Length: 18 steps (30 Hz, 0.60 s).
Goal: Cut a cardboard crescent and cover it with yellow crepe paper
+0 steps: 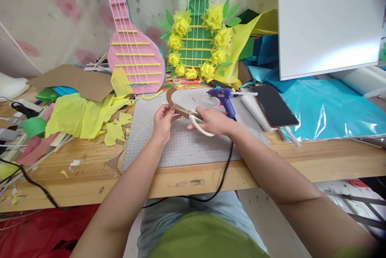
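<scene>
My left hand [163,121] pinches a curved strip of brown cardboard [170,96] above the grey cutting mat [181,149]. White-handled scissors [201,127] are in my right hand [212,120], its fingers at the handle loops. Their blades point left and lie against the cardboard, close to my left fingertips. Whether the blades are parted is too small to tell. Just behind my right hand, a purple glue gun [225,100] with a white glue stick lies on the mat. A thin yellow curved strip [152,95] rests at the mat's back left edge.
A pink paper instrument [135,58] and a green one [197,44] with yellow flowers stand at the back. Yellow paper [76,115] and scraps lie left. A black phone [275,106], blue wrapped sheets [334,109] and a white panel [328,20] are right. A black cable [228,163] crosses the table's front edge.
</scene>
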### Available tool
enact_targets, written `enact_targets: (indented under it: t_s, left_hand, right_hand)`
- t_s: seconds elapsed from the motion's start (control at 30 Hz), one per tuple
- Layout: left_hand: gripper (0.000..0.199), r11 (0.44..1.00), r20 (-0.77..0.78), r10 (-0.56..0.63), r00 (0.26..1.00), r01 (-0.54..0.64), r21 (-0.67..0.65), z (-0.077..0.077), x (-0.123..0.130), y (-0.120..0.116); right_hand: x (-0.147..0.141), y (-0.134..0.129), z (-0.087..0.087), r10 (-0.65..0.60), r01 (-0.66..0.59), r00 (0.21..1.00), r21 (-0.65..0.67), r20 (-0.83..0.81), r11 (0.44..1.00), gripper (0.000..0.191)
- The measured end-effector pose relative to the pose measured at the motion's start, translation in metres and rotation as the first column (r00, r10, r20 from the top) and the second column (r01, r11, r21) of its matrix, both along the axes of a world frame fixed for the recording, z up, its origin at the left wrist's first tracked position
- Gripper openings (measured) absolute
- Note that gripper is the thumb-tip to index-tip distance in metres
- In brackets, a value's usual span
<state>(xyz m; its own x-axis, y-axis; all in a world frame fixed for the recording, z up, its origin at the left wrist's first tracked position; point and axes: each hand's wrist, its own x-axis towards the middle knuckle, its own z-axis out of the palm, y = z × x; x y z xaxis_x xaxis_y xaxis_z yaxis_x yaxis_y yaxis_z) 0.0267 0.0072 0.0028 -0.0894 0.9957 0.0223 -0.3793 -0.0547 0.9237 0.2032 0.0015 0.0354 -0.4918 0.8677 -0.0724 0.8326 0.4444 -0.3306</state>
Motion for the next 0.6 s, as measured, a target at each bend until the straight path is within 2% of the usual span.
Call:
enact_targets:
  t_s: [0.6]
  left_hand:
    - [0.016, 0.996, 0.125, 0.019, 0.992, -0.008, -0.086, -0.0006, 0.002, -0.001]
  right_hand:
    - [-0.0016, 0.0021, -0.0033, 0.002, -0.002, 1.0, -0.004, -0.031, 1.0, 0.056]
